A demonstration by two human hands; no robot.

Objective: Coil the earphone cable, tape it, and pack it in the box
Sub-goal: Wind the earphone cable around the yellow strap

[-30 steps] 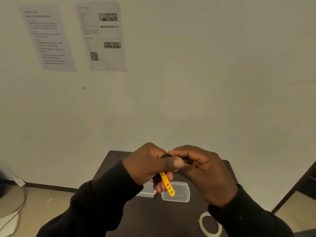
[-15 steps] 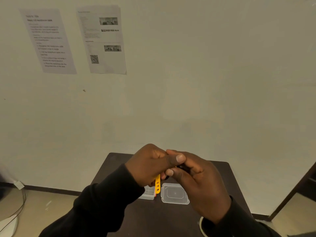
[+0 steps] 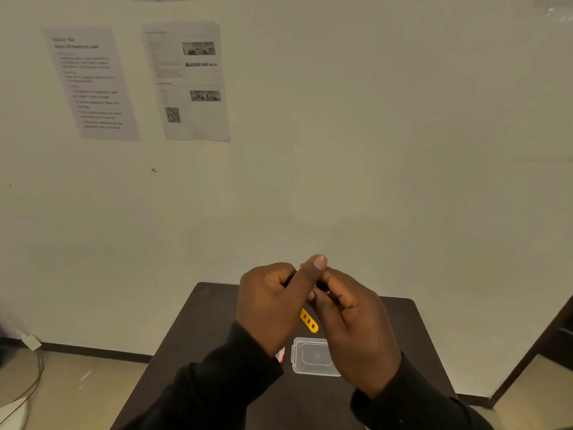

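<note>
While my black sleeves (image 3: 217,386) fill the near edge of the view, my two hands meet above the dark table (image 3: 198,339). My left hand (image 3: 269,308) is curled, its thumb sticking up and pressed against the fingers of my right hand (image 3: 353,330). Both hands are pinched together on a small dark bundle, the earphone cable (image 3: 321,286), of which only a sliver shows between my fingers. A yellow strap (image 3: 308,320) with a row of holes hangs down from the grip, slanting to the right. Below my hands, on the table, lies a clear plastic box (image 3: 311,356), its right side hidden by my right hand. Just left of it a small white and red thing (image 3: 281,355) peeks out from under my left wrist; what it is I cannot tell. Farther off, the pale wall (image 3: 372,150) carries two printed sheets (image 3: 93,85) at upper left, one with a QR code.
</note>
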